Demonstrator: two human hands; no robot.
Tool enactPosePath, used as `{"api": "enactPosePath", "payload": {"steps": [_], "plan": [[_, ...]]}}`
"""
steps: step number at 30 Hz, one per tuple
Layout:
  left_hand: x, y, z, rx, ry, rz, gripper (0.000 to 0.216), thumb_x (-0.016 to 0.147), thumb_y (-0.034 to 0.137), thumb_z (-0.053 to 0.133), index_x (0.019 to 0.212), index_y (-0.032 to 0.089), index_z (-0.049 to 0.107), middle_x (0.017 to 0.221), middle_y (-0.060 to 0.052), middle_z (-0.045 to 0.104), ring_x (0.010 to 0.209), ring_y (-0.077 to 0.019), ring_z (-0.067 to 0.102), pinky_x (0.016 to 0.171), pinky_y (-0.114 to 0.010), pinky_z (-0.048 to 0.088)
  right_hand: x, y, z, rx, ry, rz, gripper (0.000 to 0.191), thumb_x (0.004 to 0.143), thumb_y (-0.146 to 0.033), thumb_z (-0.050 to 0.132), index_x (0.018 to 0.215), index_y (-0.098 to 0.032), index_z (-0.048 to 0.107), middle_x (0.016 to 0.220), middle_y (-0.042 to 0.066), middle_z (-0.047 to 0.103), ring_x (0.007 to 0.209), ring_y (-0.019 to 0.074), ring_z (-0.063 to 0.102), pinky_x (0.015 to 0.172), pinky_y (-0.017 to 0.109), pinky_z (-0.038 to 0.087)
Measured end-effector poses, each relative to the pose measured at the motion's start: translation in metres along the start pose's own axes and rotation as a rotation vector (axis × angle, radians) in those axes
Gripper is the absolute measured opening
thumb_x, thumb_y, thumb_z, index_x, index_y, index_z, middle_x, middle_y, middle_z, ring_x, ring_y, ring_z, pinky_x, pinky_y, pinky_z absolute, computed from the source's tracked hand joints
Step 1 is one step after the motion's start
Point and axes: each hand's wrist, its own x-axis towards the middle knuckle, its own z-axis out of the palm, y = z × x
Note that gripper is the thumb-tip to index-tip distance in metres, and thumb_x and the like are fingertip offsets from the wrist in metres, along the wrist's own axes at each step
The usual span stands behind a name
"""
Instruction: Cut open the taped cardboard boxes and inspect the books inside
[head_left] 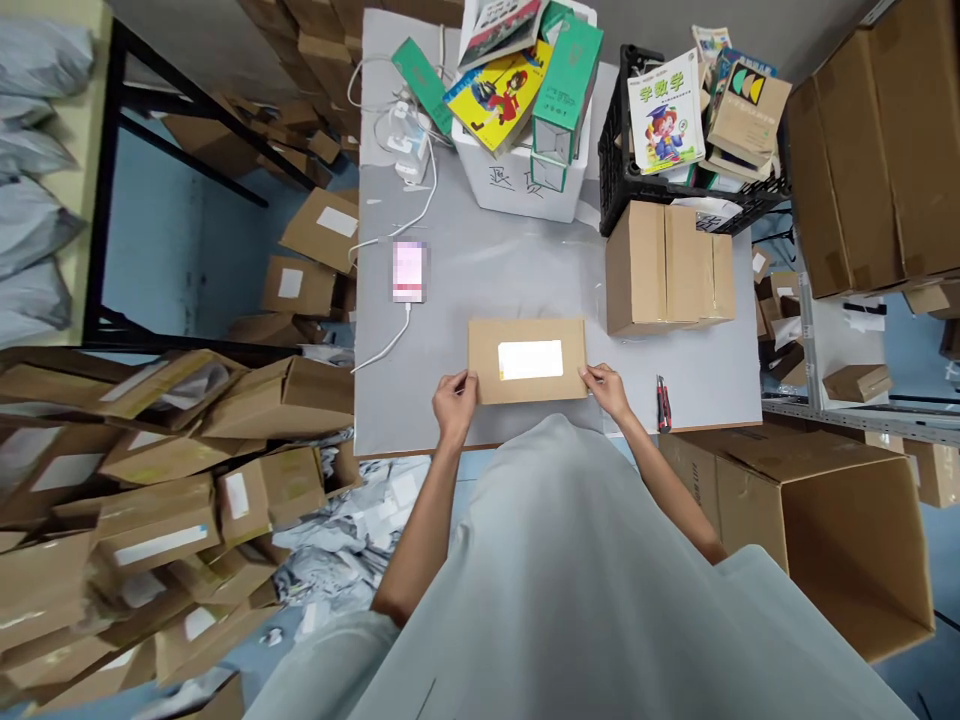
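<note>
A flat brown cardboard box [484,375] with a white label [531,359] on its top lies near the front edge of the grey table [517,270]. My left hand [455,402] pinches the box's left side between thumb and fingers. On the opposite side, my right hand [606,388] grips the right edge in the same way. To the right of my right hand rests a red and black box cutter [663,404]. Up and left of the box, a phone [409,271] with a blurred screen is plugged into a white cable.
Behind stand a white bin [517,190] and a black crate [616,180], both filled with books. Closed cartons [651,268] sit at the right of the table. An open carton [847,540] is on the floor at right; discarded boxes [157,520] pile up at left.
</note>
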Motion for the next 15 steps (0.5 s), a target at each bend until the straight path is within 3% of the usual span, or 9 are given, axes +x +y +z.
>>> {"api": "enactPosePath", "payload": {"steps": [5, 9, 12, 15], "plan": [[0.008, 0.001, -0.013, 0.051, -0.063, -0.005, 0.039, 0.09, 0.039, 0.069, 0.116, 0.013, 0.079, 0.116, -0.014, 0.079, 0.106, -0.0281, 0.075, 0.106, -0.049, 0.062, -0.004, 0.008, 0.002, 0.083, 0.024, 0.019, 0.067, 0.089, -0.085, 0.072, 0.104, -0.022, 0.089, 0.099, 0.009, 0.081, 0.092, 0.0247, 0.076, 0.09, 0.039, 0.063], [0.028, 0.022, -0.009, 0.183, 0.027, 0.132, 0.057, 0.09, 0.045, 0.071, 0.135, 0.01, 0.072, 0.136, -0.022, 0.072, 0.129, -0.0362, 0.07, 0.118, -0.057, 0.056, -0.005, 0.01, -0.031, 0.137, 0.179, -0.002, 0.064, 0.093, -0.077, 0.073, 0.122, -0.021, 0.086, 0.118, 0.014, 0.081, 0.095, 0.0241, 0.079, 0.087, 0.038, 0.066], [0.041, 0.054, 0.014, 0.261, 0.03, 0.361, 0.056, 0.093, 0.046, 0.07, 0.137, 0.012, 0.073, 0.139, -0.022, 0.07, 0.142, -0.0384, 0.063, 0.13, -0.06, 0.044, 0.001, 0.012, -0.076, 0.1, 0.358, -0.053, 0.057, 0.099, -0.07, 0.072, 0.127, -0.022, 0.084, 0.123, 0.014, 0.079, 0.104, 0.0264, 0.079, 0.089, 0.04, 0.067], [0.044, 0.097, 0.059, 0.262, -0.075, 0.528, 0.052, 0.098, 0.049, 0.068, 0.138, 0.015, 0.073, 0.141, -0.021, 0.07, 0.146, -0.0385, 0.061, 0.132, -0.06, 0.041, 0.017, 0.02, -0.128, -0.015, 0.534, -0.102, 0.056, 0.102, -0.067, 0.069, 0.133, -0.022, 0.082, 0.13, 0.017, 0.076, 0.119, 0.0316, 0.074, 0.099, 0.046, 0.066]]}}
